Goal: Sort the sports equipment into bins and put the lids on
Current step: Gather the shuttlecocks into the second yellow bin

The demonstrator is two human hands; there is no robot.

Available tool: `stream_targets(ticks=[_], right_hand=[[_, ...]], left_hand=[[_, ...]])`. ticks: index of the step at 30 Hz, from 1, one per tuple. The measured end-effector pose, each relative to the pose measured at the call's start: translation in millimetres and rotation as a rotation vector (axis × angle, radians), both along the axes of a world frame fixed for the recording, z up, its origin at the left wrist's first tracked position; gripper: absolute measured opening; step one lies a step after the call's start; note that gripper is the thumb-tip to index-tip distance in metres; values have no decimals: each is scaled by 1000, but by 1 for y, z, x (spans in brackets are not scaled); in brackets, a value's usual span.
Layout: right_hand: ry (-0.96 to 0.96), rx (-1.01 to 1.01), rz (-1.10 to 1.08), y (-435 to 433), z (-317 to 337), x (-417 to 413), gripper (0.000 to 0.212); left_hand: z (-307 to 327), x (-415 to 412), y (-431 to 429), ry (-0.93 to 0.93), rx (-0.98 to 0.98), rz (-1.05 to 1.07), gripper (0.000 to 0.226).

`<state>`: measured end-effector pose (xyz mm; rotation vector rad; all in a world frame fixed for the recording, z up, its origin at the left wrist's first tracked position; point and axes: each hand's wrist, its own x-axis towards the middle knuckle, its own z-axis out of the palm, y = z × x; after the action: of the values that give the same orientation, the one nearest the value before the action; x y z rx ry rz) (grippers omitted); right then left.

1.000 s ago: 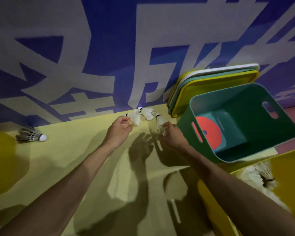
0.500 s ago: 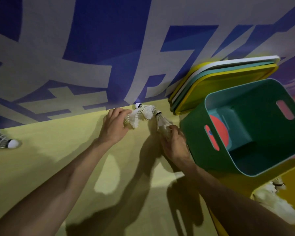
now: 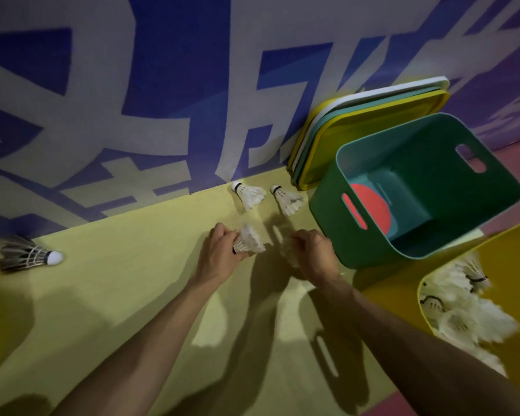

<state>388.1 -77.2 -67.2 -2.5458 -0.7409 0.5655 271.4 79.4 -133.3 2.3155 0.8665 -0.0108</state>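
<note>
Both hands grip: left hand (image 3: 219, 256) a white shuttlecock (image 3: 249, 242), right hand (image 3: 315, 257) a second shuttlecock (image 3: 287, 250), just left of the green bin (image 3: 327, 213).

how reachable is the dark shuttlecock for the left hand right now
Probably yes: the yellow mat between the left hand and the dark shuttlecock looks bare. But that hand grips a white shuttlecock, so it would likely need to put that down first.
</note>
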Motion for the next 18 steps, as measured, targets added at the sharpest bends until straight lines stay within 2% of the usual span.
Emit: stream_targets(ticks=[6, 11, 14, 18], right_hand=[[-15, 163, -48, -25, 42, -3, 25], [-121, 295, 47, -51, 87, -4, 23], [-144, 355, 99, -72, 117, 0, 24], [-138, 496, 95, -114, 153, 18, 22]], left_hand=[[49, -19, -50, -131, -163, 220, 29], [106, -24, -80, -293, -290, 318, 47], [141, -27, -102, -371, -282, 332, 47], [181, -25, -141, -385, -247, 274, 40]])
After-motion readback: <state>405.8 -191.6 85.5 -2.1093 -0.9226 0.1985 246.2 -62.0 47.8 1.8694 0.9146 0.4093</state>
